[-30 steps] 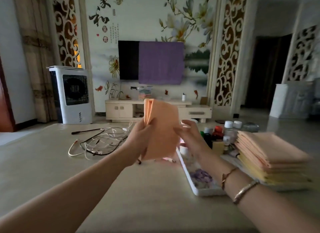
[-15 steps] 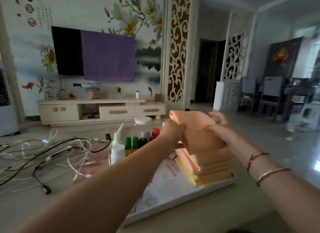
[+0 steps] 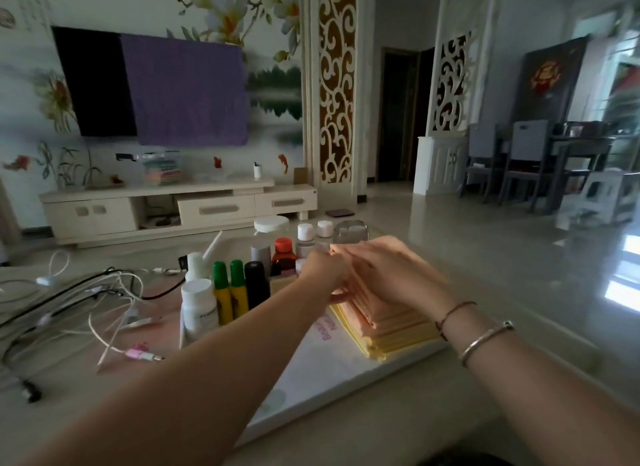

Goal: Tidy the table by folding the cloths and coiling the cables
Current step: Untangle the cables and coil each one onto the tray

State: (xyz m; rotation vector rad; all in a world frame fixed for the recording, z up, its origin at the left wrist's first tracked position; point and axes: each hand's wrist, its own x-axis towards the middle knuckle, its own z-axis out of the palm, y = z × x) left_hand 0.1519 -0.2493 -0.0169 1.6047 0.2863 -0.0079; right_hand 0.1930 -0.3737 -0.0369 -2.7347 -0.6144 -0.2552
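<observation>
Pressing flat-fingered, the right hand rests atop the stack of folded cloths; left hand pinches its near edge, best squaring corners before release.

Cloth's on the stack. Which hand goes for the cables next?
Left, probably. The left hand sits at the near-left edge of the folded cloth stack, on the side facing the loose cables. The right hand lies flat on top of the stack, farther from them.
</observation>
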